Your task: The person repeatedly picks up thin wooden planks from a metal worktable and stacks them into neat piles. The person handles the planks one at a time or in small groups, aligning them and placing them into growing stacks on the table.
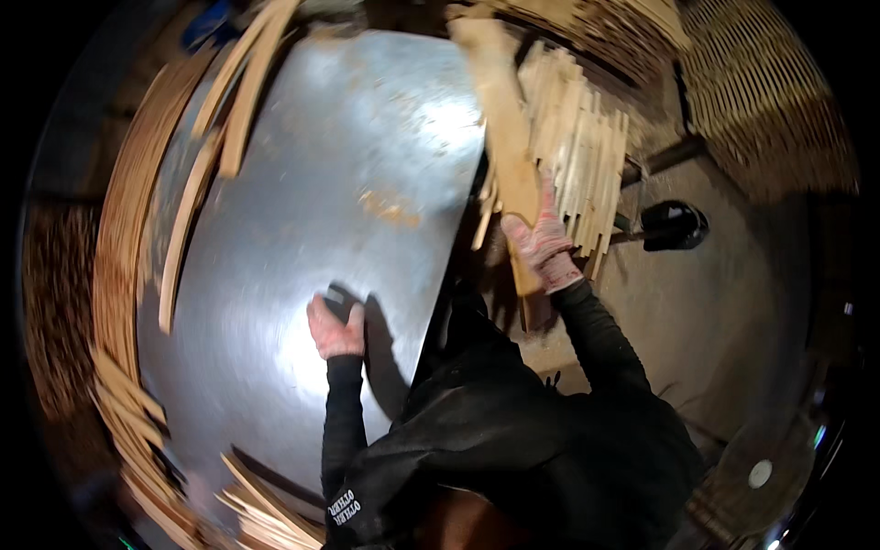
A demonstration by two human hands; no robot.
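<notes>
My left hand, in a worn pale glove, rests on the metal table top and is closed around a small dark object; what the object is I cannot tell. My right hand, also gloved, grips a long pale wooden board that runs up and away from me past the table's right edge. The board lies against a stack of thin wooden slats to its right. Both sleeves are black.
Loose wooden strips lie on the table's far left. Bundles of slats curve along its left edge and near corner. More stacked slats fill the far right. A black shovel-like tool lies on the dusty floor.
</notes>
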